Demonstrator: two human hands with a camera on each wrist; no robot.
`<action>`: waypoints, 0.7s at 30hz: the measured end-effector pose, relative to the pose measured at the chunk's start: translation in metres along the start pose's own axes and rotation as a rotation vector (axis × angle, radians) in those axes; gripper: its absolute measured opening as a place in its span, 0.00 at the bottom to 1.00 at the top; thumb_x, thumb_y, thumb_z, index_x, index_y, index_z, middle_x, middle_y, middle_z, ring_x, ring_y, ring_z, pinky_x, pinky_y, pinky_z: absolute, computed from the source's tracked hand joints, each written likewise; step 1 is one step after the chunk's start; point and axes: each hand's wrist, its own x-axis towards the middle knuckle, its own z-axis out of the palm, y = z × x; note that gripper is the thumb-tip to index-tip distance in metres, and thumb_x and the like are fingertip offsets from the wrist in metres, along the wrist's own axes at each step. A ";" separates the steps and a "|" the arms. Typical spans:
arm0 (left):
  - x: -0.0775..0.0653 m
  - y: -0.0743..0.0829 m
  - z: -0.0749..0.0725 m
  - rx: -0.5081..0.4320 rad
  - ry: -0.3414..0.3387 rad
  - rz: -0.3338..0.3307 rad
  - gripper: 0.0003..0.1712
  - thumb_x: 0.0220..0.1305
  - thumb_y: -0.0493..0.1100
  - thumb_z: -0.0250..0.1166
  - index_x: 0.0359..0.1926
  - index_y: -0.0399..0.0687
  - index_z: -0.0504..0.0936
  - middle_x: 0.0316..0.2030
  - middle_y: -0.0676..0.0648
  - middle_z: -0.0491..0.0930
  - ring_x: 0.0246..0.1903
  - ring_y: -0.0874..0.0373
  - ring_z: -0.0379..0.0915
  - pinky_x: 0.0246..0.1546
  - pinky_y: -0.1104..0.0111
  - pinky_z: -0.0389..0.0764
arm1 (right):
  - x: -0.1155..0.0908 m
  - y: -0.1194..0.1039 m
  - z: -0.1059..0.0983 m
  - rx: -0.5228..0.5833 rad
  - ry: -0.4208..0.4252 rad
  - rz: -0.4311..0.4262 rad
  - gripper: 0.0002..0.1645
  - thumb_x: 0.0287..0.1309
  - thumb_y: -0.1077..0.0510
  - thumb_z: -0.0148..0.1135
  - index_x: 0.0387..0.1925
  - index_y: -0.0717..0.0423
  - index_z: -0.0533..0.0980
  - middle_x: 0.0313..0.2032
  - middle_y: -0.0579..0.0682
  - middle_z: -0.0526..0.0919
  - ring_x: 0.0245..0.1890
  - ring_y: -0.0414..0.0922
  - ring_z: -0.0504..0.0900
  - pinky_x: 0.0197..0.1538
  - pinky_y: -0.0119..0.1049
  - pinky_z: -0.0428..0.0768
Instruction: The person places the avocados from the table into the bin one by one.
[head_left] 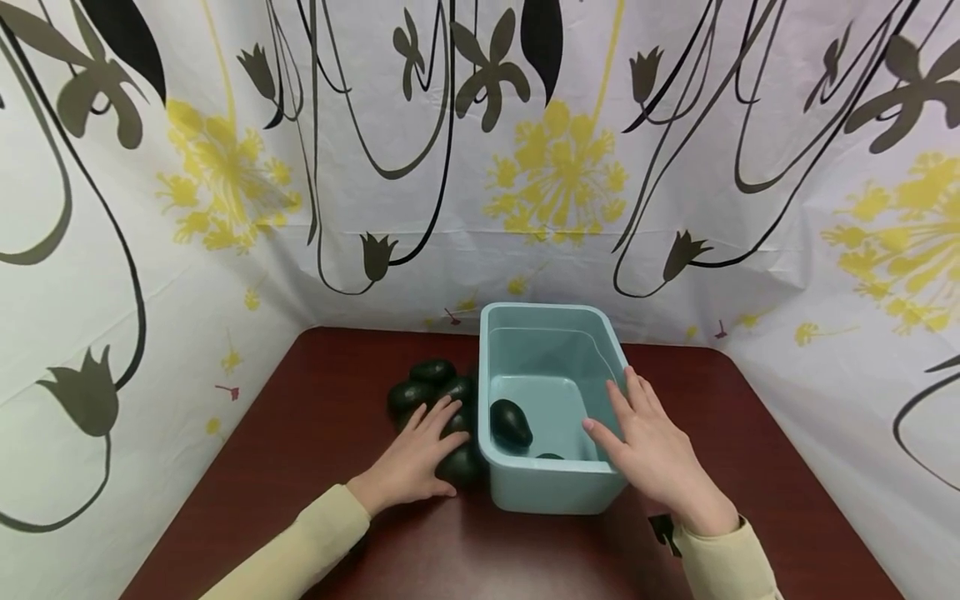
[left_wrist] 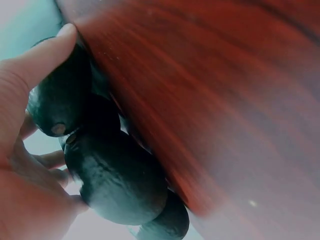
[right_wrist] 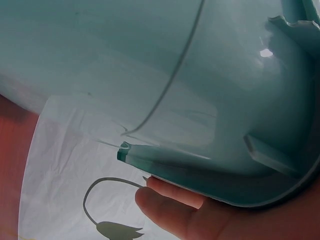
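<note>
Dark green avocados [head_left: 411, 395] lie in a cluster on the table, against the left side of a light blue plastic bin [head_left: 536, 490]. My left hand [head_left: 411, 467] is over the near part of the cluster, fingers spread. In the left wrist view its thumb lies along one avocado [left_wrist: 62, 95], with a wrinkled avocado [left_wrist: 120, 175] beside it. My right hand [head_left: 660, 454] is at the bin's right rim, fingers extended, thumb over the inside. Inside the bin lies an avocado [head_left: 511, 423]; another avocado [head_left: 551, 456] is mostly hidden by the near wall.
A dark red wooden table [head_left: 330, 400] carries everything. Behind and on both sides hangs a white cloth [head_left: 420, 200] printed with flowers and stems. Beside the right sleeve, a small black piece [head_left: 663, 532] shows at the wrist.
</note>
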 end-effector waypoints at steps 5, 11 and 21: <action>0.001 0.002 -0.001 -0.033 0.010 0.000 0.45 0.49 0.60 0.80 0.65 0.51 0.75 0.76 0.39 0.51 0.77 0.41 0.38 0.72 0.45 0.47 | 0.000 0.000 0.002 -0.003 0.003 -0.001 0.58 0.67 0.23 0.40 0.77 0.64 0.54 0.78 0.63 0.38 0.77 0.61 0.39 0.61 0.69 0.66; 0.002 0.004 -0.012 -0.172 0.057 -0.068 0.43 0.49 0.55 0.81 0.65 0.51 0.75 0.76 0.42 0.53 0.77 0.45 0.41 0.69 0.48 0.59 | 0.000 0.000 0.001 -0.006 0.009 -0.003 0.56 0.68 0.23 0.41 0.77 0.63 0.55 0.78 0.63 0.38 0.77 0.61 0.39 0.59 0.70 0.67; 0.001 0.003 -0.027 -0.319 0.165 -0.183 0.41 0.52 0.52 0.80 0.67 0.57 0.74 0.69 0.52 0.66 0.69 0.56 0.57 0.60 0.52 0.73 | -0.001 0.000 0.001 0.004 0.017 -0.009 0.54 0.67 0.23 0.41 0.77 0.59 0.57 0.78 0.63 0.39 0.77 0.62 0.40 0.56 0.69 0.70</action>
